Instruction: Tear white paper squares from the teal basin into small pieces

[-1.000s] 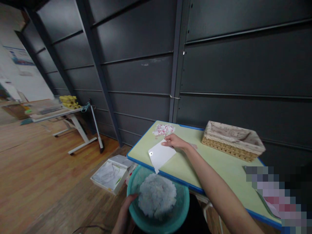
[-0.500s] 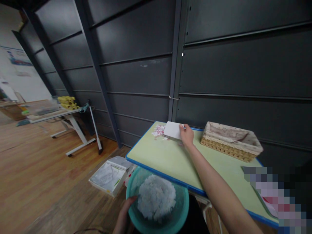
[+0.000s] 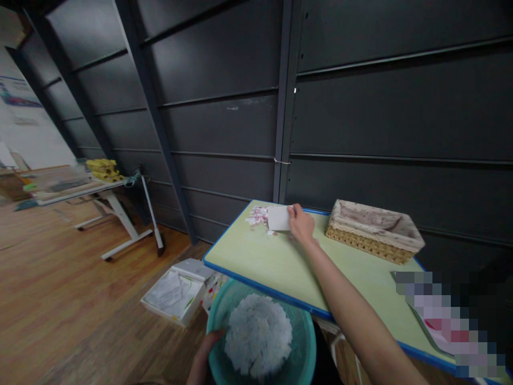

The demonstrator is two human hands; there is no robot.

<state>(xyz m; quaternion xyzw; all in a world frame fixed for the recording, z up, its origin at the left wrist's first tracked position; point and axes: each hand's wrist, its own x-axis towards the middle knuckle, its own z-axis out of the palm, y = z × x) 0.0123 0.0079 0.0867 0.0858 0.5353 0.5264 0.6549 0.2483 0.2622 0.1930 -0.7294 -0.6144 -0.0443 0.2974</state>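
Note:
My right hand (image 3: 301, 223) grips a white card (image 3: 279, 218) by its right end, over the far part of the pale green table (image 3: 260, 256). Small pink and white paper scraps (image 3: 256, 215) lie against the card's left edge, with a few more just below it. Below the table's front edge, my left hand (image 3: 209, 345) is closed on the left rim of a teal plastic basin (image 3: 309, 342). A heap of white paper shreds (image 3: 258, 334) fills the basin's middle. The fingers on the rim are partly hidden.
A woven basket with a cloth lining (image 3: 372, 235) stands at the table's back right. An open white box (image 3: 174, 294) is on the floor at the left. Farther left are a white-legged table (image 3: 124, 214) and a broom (image 3: 151, 214). Dark metal panels (image 3: 224, 128) rise behind.
The white card in my right hand has tilted more upright and moved slightly left, against the scraps. My left hand stays on the basin's rim. The view has shifted slightly.

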